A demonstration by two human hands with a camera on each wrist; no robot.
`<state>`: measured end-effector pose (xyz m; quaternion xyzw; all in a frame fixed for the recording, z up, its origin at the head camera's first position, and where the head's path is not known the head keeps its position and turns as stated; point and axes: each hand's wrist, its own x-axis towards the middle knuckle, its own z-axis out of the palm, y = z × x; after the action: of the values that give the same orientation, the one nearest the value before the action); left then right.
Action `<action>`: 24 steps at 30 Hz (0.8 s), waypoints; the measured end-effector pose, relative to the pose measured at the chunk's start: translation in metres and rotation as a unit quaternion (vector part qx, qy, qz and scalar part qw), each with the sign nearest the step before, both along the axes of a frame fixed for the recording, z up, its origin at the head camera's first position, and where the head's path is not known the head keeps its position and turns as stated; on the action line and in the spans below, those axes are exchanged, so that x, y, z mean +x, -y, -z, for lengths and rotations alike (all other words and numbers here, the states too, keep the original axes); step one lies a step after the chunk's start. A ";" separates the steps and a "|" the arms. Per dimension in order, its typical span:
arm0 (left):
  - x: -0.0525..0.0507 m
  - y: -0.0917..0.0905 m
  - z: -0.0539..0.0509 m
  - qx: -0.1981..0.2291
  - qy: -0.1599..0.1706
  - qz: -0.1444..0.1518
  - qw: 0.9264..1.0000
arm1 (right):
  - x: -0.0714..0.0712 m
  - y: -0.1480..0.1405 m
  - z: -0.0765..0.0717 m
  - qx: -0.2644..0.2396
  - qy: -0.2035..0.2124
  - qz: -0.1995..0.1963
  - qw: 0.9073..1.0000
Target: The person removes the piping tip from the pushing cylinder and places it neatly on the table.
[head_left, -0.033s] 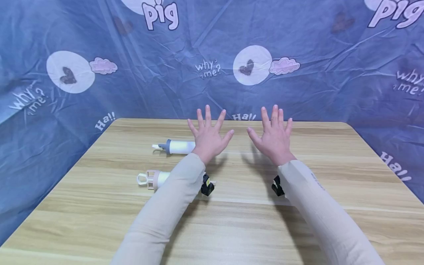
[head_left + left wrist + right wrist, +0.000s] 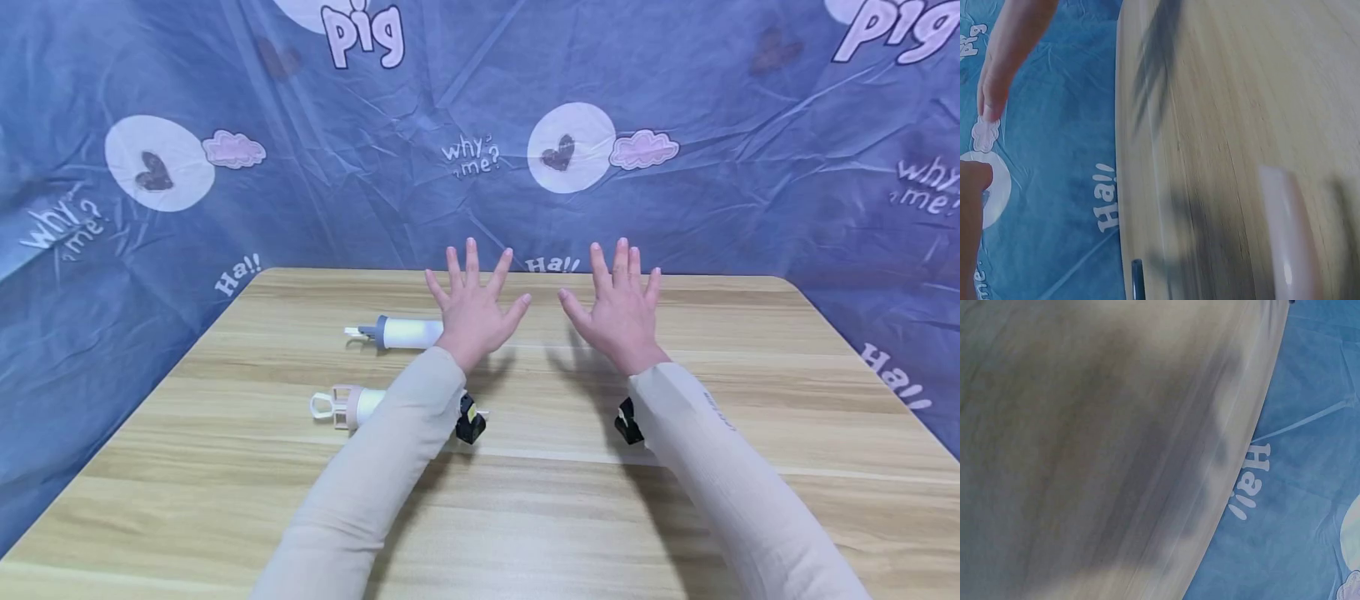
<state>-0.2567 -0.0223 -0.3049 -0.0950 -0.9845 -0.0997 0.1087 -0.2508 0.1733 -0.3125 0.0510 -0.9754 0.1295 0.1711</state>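
My left hand (image 2: pixel 474 321) is held over the table with its fingers spread and straight, palm down. To its right my right hand (image 2: pixel 621 321) hovers in the same spread pose, and neither hand holds anything. A white tube with a grey-blue collar and pronged end (image 2: pixel 408 333) lies just left of my left hand, partly hidden by it. Closer in, a white tube with a pale pink cage-like collar and a white loop (image 2: pixel 348 406) lies partly under my left forearm. Parts of the left hand (image 2: pixel 1016 56) show at the edge of the left wrist view.
The wooden table (image 2: pixel 540 517) meets a blue printed cloth (image 2: pixel 390 183) at its back and sides. A black wrist camera (image 2: pixel 470 419) sits at the left sleeve, another (image 2: pixel 628 421) at the right. The left wrist view shows a glossy pinkish tapered thing (image 2: pixel 1291 237) and a dark rod (image 2: pixel 1138 279).
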 end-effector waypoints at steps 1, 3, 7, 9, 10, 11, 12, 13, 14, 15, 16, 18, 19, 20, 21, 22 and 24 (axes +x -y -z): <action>0.000 0.000 0.000 -0.001 -0.001 0.000 1.000 | 0.000 0.000 0.000 -0.003 0.001 -0.002 1.000; 0.001 0.000 -0.001 0.002 0.000 0.004 1.000 | 0.001 0.001 0.000 -0.008 0.003 -0.008 1.000; 0.003 0.004 -0.007 0.021 0.019 0.027 0.999 | 0.004 0.000 0.000 -0.029 0.007 -0.037 0.999; 0.004 0.010 -0.014 0.041 0.039 0.051 0.997 | 0.007 -0.001 0.000 -0.043 0.005 -0.060 0.997; 0.003 0.014 -0.018 0.046 0.051 0.066 0.995 | 0.008 -0.002 0.000 -0.051 0.005 -0.073 0.996; 0.003 0.019 -0.023 0.056 0.065 0.086 0.993 | 0.009 -0.003 0.001 -0.059 0.004 -0.086 0.995; 0.002 0.024 -0.028 0.061 0.077 0.109 0.989 | 0.010 -0.004 0.001 -0.067 0.005 -0.100 0.993; 0.002 0.031 -0.033 0.062 0.090 0.135 0.985 | 0.011 -0.006 0.001 -0.078 0.008 -0.114 0.990; 0.000 0.038 -0.038 0.059 0.100 0.163 0.980 | 0.012 -0.007 0.002 -0.087 0.012 -0.127 0.988; -0.001 0.046 -0.043 0.055 0.110 0.188 0.974 | 0.013 -0.008 0.002 -0.096 0.017 -0.138 0.986; -0.003 0.053 -0.047 0.049 0.118 0.211 0.969 | 0.014 -0.010 0.003 -0.104 0.025 -0.148 0.983; -0.006 0.069 -0.054 0.032 0.134 0.235 0.962 | 0.017 -0.012 0.003 -0.121 0.043 -0.163 0.978; -0.008 0.076 -0.057 0.020 0.141 0.238 0.961 | 0.018 -0.013 0.003 -0.133 0.055 -0.168 0.975; -0.010 0.084 -0.059 0.011 0.147 0.237 0.960 | 0.019 -0.015 0.003 -0.143 0.066 -0.175 0.972; -0.011 0.090 -0.060 0.001 0.155 0.231 0.961 | 0.019 -0.016 0.003 -0.155 0.075 -0.182 0.968; -0.013 0.097 -0.061 -0.010 0.162 0.226 0.960 | 0.020 -0.017 0.004 -0.170 0.085 -0.188 0.964; -0.017 0.108 -0.061 -0.022 0.178 0.219 0.959 | 0.022 -0.019 0.005 -0.204 0.108 -0.203 0.952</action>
<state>-0.2740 -0.1306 -0.2437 -0.2912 -0.9450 -0.1149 -0.0948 -0.2290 0.1919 -0.3172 0.1979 -0.9099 0.3623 0.0415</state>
